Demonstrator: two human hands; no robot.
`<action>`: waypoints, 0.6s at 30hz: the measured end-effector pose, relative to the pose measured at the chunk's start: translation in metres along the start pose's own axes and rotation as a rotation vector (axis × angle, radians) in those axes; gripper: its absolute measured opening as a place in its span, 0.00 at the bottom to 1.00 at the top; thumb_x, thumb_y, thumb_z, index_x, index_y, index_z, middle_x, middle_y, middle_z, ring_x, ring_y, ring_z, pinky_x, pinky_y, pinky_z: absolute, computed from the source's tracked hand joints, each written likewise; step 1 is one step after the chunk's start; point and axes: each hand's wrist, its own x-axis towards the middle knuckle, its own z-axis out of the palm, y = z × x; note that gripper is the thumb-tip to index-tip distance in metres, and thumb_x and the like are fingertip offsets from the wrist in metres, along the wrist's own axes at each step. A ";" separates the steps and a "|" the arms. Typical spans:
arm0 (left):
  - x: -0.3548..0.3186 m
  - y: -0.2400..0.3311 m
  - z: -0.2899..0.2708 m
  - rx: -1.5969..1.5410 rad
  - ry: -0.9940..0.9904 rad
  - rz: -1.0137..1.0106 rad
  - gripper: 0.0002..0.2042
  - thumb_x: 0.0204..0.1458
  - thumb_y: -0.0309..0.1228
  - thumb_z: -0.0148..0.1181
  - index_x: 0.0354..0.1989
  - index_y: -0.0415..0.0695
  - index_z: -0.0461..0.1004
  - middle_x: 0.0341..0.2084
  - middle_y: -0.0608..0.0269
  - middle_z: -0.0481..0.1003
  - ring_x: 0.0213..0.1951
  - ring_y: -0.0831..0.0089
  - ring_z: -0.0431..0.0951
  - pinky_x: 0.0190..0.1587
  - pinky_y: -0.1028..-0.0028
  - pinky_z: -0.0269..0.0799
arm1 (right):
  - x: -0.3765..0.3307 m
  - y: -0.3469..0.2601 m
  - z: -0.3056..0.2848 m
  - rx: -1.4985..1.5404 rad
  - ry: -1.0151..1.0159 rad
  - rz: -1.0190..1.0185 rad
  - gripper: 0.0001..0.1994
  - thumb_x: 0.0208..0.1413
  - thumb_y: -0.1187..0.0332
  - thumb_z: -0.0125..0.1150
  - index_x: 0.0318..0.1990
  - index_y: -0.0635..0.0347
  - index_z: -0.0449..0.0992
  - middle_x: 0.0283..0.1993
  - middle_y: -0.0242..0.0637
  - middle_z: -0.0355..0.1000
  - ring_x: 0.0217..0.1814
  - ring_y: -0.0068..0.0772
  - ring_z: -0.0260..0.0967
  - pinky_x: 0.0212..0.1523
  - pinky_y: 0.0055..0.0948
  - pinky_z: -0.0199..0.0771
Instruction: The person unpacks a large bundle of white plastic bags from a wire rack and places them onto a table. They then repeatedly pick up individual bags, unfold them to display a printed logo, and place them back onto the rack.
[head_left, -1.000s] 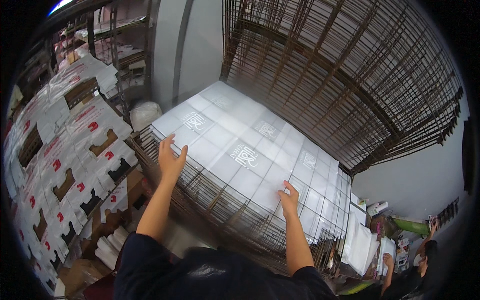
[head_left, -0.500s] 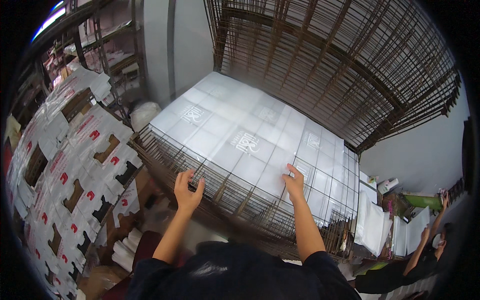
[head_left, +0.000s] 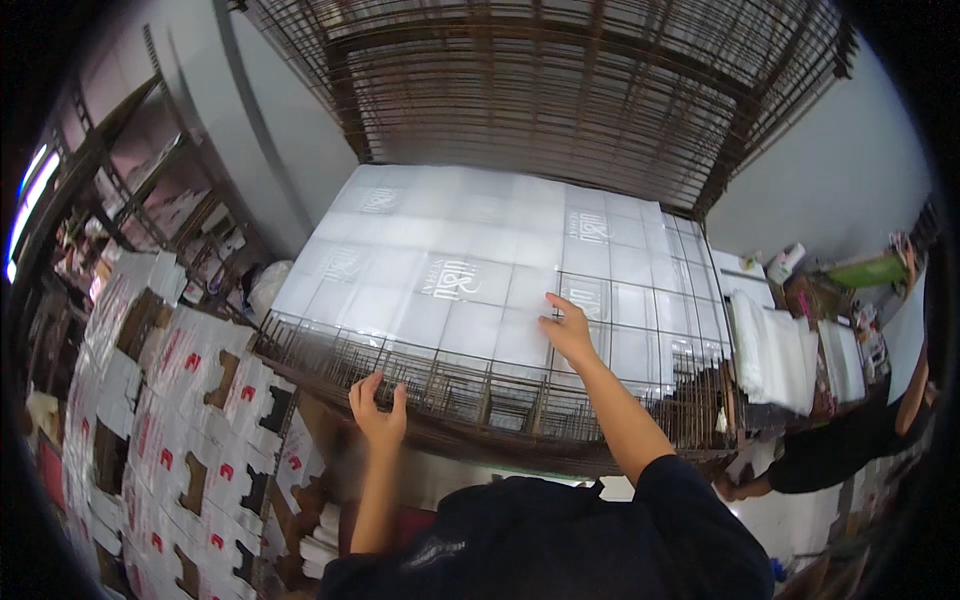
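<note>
Thin translucent plastic sheets [head_left: 480, 325] with white printed designs lie spread on the top wire shelf of a drying rack [head_left: 480, 385]. My right hand [head_left: 568, 335] is over the front right part of the sheets, thumb and forefinger apart with nothing between them; whether it touches the plastic I cannot tell. My left hand [head_left: 379, 415] stands at the rack's front edge, left of the right hand, with fingers raised and spread and nothing in it. Bare wires show along the front and right of the sheets.
Above and behind, more wire shelves [head_left: 560, 90] are tilted up. Stacked printed cardboard cut-outs [head_left: 200, 450] stand at the left. White plastic bundles [head_left: 770, 350] lie at the right, where another person in a dark shirt [head_left: 850, 440] reaches over a table.
The view has turned, so the rack sits more level and the other person shows more. My right hand has moved slightly left over the sheets. Both hands stay unclosed.
</note>
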 end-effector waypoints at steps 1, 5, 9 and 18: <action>-0.001 0.001 0.001 0.001 0.011 -0.006 0.18 0.44 0.29 0.66 0.43 0.38 0.72 0.39 0.56 0.69 0.42 0.61 0.70 0.44 0.66 0.66 | -0.002 -0.004 0.000 -0.018 -0.007 -0.005 0.25 0.47 0.77 0.60 0.57 0.65 0.68 0.56 0.48 0.67 0.38 0.28 0.73 0.41 0.25 0.73; -0.005 0.012 0.008 -0.013 0.048 -0.077 0.18 0.42 0.29 0.66 0.43 0.39 0.72 0.42 0.56 0.69 0.44 0.58 0.70 0.47 0.63 0.66 | 0.001 0.002 -0.003 -0.093 0.016 -0.135 0.25 0.48 0.77 0.61 0.57 0.64 0.68 0.57 0.48 0.65 0.41 0.32 0.74 0.42 0.25 0.74; -0.014 0.041 0.017 0.171 -0.029 -0.020 0.18 0.47 0.33 0.64 0.45 0.39 0.71 0.42 0.56 0.69 0.47 0.60 0.68 0.53 0.62 0.57 | -0.004 -0.003 -0.017 0.021 0.003 -0.103 0.25 0.47 0.73 0.61 0.56 0.63 0.68 0.57 0.49 0.64 0.45 0.36 0.72 0.43 0.28 0.75; -0.033 0.132 0.069 0.060 -0.319 0.250 0.19 0.44 0.33 0.65 0.45 0.42 0.71 0.43 0.56 0.69 0.49 0.59 0.67 0.55 0.61 0.53 | -0.059 -0.031 -0.134 0.035 -0.258 -0.147 0.25 0.50 0.62 0.64 0.57 0.56 0.69 0.54 0.42 0.68 0.47 0.35 0.71 0.45 0.31 0.72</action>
